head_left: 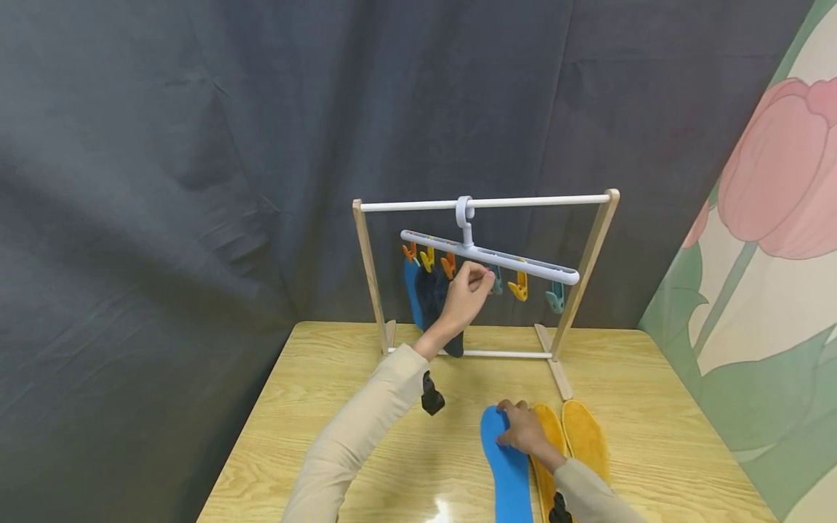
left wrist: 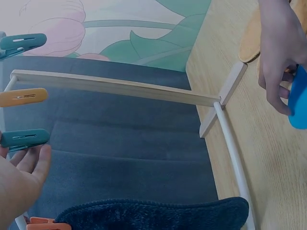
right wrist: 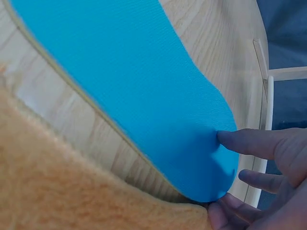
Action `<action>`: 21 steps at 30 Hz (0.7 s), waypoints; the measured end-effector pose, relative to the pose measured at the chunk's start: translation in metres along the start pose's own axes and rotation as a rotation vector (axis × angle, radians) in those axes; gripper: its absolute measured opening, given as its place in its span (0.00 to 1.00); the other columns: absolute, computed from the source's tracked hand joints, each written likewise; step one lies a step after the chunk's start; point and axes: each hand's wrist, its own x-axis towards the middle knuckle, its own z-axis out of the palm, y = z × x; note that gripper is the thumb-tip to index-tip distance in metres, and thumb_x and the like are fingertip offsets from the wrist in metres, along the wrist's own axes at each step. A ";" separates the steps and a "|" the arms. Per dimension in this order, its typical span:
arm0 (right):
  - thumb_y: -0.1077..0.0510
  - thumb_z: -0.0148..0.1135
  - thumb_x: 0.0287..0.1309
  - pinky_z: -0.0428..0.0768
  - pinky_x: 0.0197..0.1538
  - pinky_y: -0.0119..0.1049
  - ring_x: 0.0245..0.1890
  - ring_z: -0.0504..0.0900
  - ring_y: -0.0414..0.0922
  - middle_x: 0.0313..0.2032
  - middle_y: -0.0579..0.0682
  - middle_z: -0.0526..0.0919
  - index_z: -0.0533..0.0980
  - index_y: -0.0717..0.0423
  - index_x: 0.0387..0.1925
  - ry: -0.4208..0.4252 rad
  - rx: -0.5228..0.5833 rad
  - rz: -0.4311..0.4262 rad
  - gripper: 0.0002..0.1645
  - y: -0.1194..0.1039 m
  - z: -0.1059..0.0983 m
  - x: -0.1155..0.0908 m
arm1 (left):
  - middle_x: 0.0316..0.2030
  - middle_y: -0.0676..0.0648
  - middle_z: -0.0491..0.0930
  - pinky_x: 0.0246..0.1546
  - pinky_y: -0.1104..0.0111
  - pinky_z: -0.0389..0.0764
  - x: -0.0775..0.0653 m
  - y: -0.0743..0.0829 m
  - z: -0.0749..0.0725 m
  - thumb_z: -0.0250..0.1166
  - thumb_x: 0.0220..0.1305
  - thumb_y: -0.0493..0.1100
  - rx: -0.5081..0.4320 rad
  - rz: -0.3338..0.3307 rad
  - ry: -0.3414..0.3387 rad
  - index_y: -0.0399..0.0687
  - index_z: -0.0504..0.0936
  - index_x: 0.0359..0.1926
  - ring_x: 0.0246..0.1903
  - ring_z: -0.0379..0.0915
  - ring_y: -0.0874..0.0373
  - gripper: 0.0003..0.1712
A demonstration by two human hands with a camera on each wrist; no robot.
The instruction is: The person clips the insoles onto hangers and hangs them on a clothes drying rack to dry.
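Note:
On the hanging rack, my left hand (head_left: 467, 292) pinches at a teal clothespin (left wrist: 25, 138) under the pale hanger bar (head_left: 516, 262). Part of that hand lies outside the left wrist view. Lower down, my right hand (head_left: 523, 428) grips the end of a blue insole (head_left: 508, 465) lying on the table. In the right wrist view, the thumb (right wrist: 240, 142) presses its top face and the other fingers are at its edge. Two fuzzy yellow insoles (head_left: 586, 439) lie alongside. Dark fuzzy insoles (left wrist: 158, 215) and a blue one (head_left: 412, 290) hang from clothespins at the hanger's left.
A wooden rack with a white top rail (head_left: 536, 201) stands at the back of the wooden table (head_left: 641, 407). A yellow clothespin (head_left: 519, 286) and another teal clothespin (head_left: 556, 297) hang at the right. Dark cloth (head_left: 196, 181) covers the wall behind.

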 end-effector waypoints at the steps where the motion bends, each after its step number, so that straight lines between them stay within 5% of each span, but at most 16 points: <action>1: 0.67 0.80 0.37 0.79 0.36 0.54 0.38 0.74 0.63 0.43 0.70 0.73 0.76 0.64 0.52 0.003 -0.007 0.003 0.35 0.000 0.001 0.001 | 0.51 0.37 0.78 0.50 0.57 0.82 0.000 0.000 0.000 0.54 0.76 0.38 -0.003 0.003 0.001 0.35 0.72 0.49 0.49 0.81 0.50 0.09; 11: 0.62 0.85 0.32 0.71 0.44 0.64 0.41 0.76 0.67 0.44 0.71 0.76 0.74 0.66 0.58 -0.002 -0.084 0.082 0.46 0.002 0.003 0.007 | 0.46 0.37 0.78 0.46 0.65 0.83 0.000 0.001 0.000 0.56 0.75 0.40 -0.026 0.028 0.010 0.34 0.73 0.49 0.46 0.81 0.45 0.11; 21: 0.61 0.86 0.28 0.72 0.45 0.65 0.42 0.73 0.67 0.42 0.69 0.76 0.77 0.69 0.51 0.041 -0.082 0.065 0.43 0.004 0.005 0.006 | 0.49 0.40 0.78 0.46 0.68 0.82 0.000 -0.002 -0.002 0.57 0.75 0.41 -0.040 -0.008 0.016 0.37 0.70 0.52 0.48 0.80 0.52 0.13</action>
